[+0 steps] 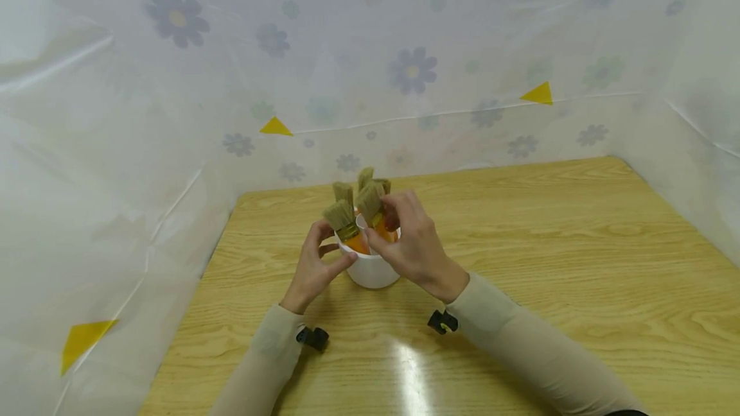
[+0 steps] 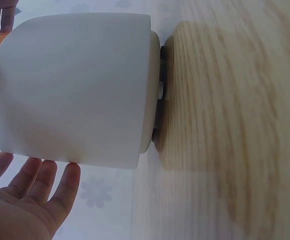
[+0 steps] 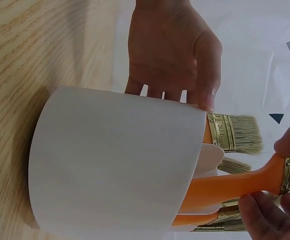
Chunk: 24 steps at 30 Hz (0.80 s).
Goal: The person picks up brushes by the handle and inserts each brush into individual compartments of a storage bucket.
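A white round holder [image 1: 372,273] stands on the table with several flat paintbrushes [image 1: 340,214] in it, bristles up. My left hand [image 1: 312,271] steadies it, thumb at the rim and fingers along the far-left side; its fingertips [image 2: 70,172] meet the wall in the left wrist view. My right hand [image 1: 419,246] pinches one paintbrush [image 3: 235,186] near its metal band. That brush's orange handle leans out over the rim, its lower end hidden inside the holder. Another brush [image 3: 232,132] stands beside the left thumb.
Under the holder shows a cream base [image 2: 152,90] with dark feet. White dividers [image 3: 209,157] rise inside it. The wood-grain table [image 1: 549,262] meets a flowered plastic sheet [image 1: 347,69] at the back and left, with yellow triangles [image 1: 276,127] on it.
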### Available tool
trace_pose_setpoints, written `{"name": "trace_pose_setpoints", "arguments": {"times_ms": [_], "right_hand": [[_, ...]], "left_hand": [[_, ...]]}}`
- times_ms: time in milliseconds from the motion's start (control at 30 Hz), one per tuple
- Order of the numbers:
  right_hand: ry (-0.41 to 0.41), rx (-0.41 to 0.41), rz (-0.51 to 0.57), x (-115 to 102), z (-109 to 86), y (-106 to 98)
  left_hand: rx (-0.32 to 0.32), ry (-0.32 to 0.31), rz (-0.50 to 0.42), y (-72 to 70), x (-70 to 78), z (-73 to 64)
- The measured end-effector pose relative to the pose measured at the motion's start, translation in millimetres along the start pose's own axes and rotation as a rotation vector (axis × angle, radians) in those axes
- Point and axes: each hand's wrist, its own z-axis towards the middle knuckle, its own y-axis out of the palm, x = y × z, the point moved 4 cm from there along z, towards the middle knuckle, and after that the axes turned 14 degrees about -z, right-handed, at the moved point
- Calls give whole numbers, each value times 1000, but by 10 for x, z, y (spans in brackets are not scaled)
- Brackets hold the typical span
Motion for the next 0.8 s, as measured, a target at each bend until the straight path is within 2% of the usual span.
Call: {"name": "trace_pose_setpoints", "arguments": {"times_ms": [100,333,433,533,800], "right_hand": [[19,-10,2,1,-16,10],[62,-24,-11,26,-60,40],[70,-26,-18,33,-78,55],[69,-32,-27,40,-99,79],[59,-53,-59,61,-143,127]], "left_hand": [[-6,-2,0,13,39,-2],[-24,7,-1,93,371,-31],[-25,-7,3,97,385,-32],[-27,-4,8,92,371,-34],[-7,-9,3,12,31,5]]}}
